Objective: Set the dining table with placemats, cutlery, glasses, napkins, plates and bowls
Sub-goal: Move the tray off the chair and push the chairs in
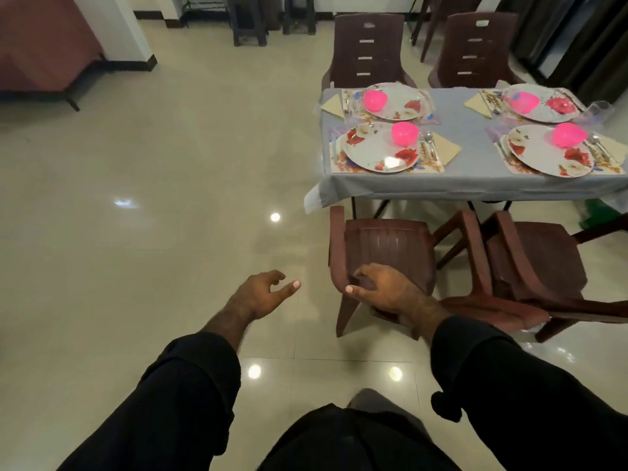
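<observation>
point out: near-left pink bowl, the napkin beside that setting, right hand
near-left pink bowl [404, 133], head view, point on its outer side wall.
napkin [447, 148], head view, point on the middle of the folded beige cloth.
right hand [380, 289], head view, point on the back of the hand, at the chair.

1. My left hand [263, 294] hangs lower centre of the frame, fingers loosely curled, holding nothing.
2. My right hand [384, 290], just right of it, grips a chair back [339, 263].
3. Both forearms wear dark sleeves [190, 385].
</observation>
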